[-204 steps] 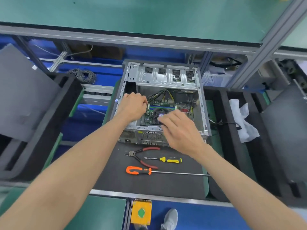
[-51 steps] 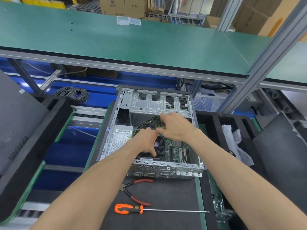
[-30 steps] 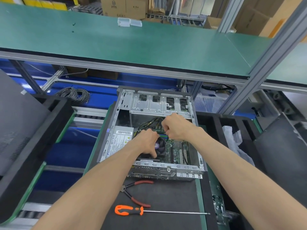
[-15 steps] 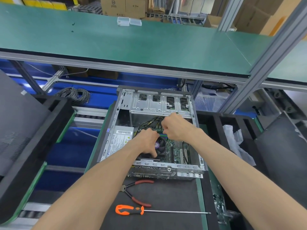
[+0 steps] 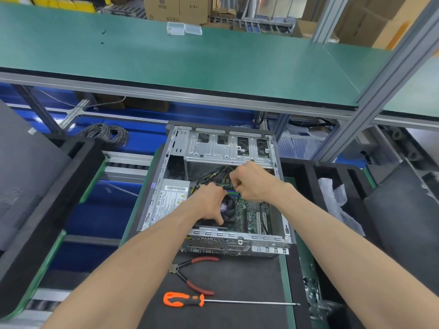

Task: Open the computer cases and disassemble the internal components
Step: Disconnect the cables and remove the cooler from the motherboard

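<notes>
Computer case [image 5: 225, 148], opened with its side panel off, is laid flat on a dark mat [image 5: 237, 276] at the middle of the workbench, its rear panel turned toward the near edge. Inside, a silver power supply [image 5: 166, 203] is seen along the left wall, a drive cage [image 5: 228, 148] fills the far end, and a green motherboard [image 5: 254, 214] lies on the floor of the case at the right. A round cooler fan [image 5: 229, 208] is mounted near the middle of the board, partly covered by the left hand [image 5: 210, 200], whose fingers are curled down over the fan's left rim and rest against it; whether it is truly gripped cannot be told. The right hand [image 5: 255, 182] is clenched into a fist just beyond the fan, with something thin pinched between thumb and fingers, a hint of yellow showing at the knuckles; the thing held is too hidden to name. A bundle of black and yellow cables [image 5: 213, 174] is seen behind both hands. On the mat in front of the case, red-handled pliers [image 5: 190, 274] are laid with the jaws pointing left, and nearer the bench edge an orange-handled screwdriver [image 5: 184, 299] is laid with its long shaft pointing right. A coil of grey wire [image 5: 107, 135] is seen at the far left, and crumpled white plastic [image 5: 337, 205] lies in a black tray at the right.
</notes>
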`<state>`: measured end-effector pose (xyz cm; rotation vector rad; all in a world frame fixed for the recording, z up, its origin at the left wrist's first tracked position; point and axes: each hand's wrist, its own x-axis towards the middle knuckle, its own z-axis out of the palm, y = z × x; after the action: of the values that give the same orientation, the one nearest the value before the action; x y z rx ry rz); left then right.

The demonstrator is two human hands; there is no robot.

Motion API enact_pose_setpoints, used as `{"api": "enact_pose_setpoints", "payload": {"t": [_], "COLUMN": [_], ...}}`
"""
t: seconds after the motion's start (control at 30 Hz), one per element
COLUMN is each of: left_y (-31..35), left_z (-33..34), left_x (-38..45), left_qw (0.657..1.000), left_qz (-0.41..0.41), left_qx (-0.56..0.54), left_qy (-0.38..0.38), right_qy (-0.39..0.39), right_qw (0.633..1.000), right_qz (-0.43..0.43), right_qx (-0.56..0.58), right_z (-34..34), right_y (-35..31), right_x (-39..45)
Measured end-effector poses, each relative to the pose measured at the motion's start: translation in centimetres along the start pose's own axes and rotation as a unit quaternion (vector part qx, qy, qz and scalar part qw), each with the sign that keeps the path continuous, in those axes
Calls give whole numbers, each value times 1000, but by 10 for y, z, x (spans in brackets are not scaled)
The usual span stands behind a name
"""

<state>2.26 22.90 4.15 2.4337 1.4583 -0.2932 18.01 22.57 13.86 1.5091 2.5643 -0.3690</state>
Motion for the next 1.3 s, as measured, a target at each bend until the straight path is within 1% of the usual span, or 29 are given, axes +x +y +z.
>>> {"api": "enact_pose_setpoints", "payload": {"t": [0.1,0.17,0.23,0.3,0.4,0.47,0.57,0.63,0.7,0.77,0.83,0.97,1.03,1.1,1.23,1.3], "left_y": [0,0,0,0,0,-1,0,1,2,3,3,4,4,4,4,3], "left_z": [3,4,3,2,2,2,0,-2,-3,-2,-2,-1,0,0,1,3], "left_x": [0,0,0,0,0,0,-2,-3,-3,-4,-5,-5,-5,-5,-6,-6], "left_qw": [1000,1000,1000,1000,1000,1000,1000,1000,1000,1000,1000,999,999,999,999,999], "left_qz": [1,1,-2,-3,0,0,3,8,10,11,12,13,12,13,20,19], "left_qx": [-3,-5,-6,-6,-7,-8,7,9,12,13,15,16,18,17,9,6], "left_qy": [9,9,9,6,8,5,8,11,13,17,21,25,24,28,36,39], "right_qy": [0,14,36,35,13,0,5,26,42,36,28,11,11,24,67,77], "right_qw": [1000,1000,999,998,1000,998,996,998,999,998,999,998,996,997,998,997], "right_qz": [-25,-12,27,38,-15,-55,-73,-44,16,58,39,-58,-77,-71,-3,-3], "right_qx": [3,-6,-19,-28,-18,-38,-50,-31,-19,-9,-3,-31,-41,-37,-1,16], "right_z": [-2,-1,0,0,-1,-2,-2,0,1,2,3,4,4,4,6,6], "right_y": [4,5,7,7,2,0,3,6,8,10,6,-2,-2,1,8,12], "right_x": [-3,-5,-6,-5,-6,-7,-8,-7,-4,-2,-2,-5,-6,-7,-12,-18]}}
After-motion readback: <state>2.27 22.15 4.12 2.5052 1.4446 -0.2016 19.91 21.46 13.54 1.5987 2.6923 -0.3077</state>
